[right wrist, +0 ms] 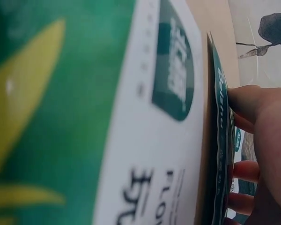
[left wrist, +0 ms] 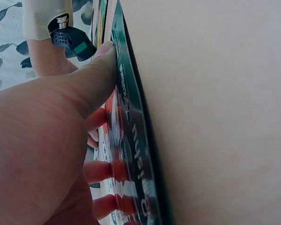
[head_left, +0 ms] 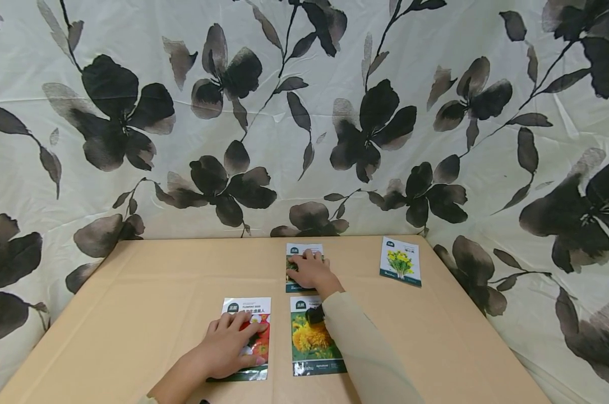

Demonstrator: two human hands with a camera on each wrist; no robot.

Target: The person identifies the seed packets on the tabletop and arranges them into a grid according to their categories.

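My left hand (head_left: pixel 226 345) rests on a seed packet with red flowers (head_left: pixel 263 336), which lies flat on the table. In the left wrist view, its thumb lies along the dark green bottom strip (left wrist: pixel 126 89) and the fingertips touch the packet's face. Farther back, my right hand (head_left: pixel 312 272) lies over another seed packet (head_left: pixel 294 286), covering most of its picture. The right wrist view shows the right thumb (right wrist: pixel 243 101) at that packet's green lower edge. A seed packet with orange-yellow flowers (head_left: pixel 309 336) lies under the right forearm, its upper right part hidden.
A seed packet with small yellow flowers (head_left: pixel 400 261) lies slightly turned near the back right corner of the tan table (head_left: pixel 158 292). Behind and beside the table hangs a white cloth (head_left: pixel 304 151) with dark flowers. A dark wrist camera (head_left: pixel 314 315) sits at the right cuff.
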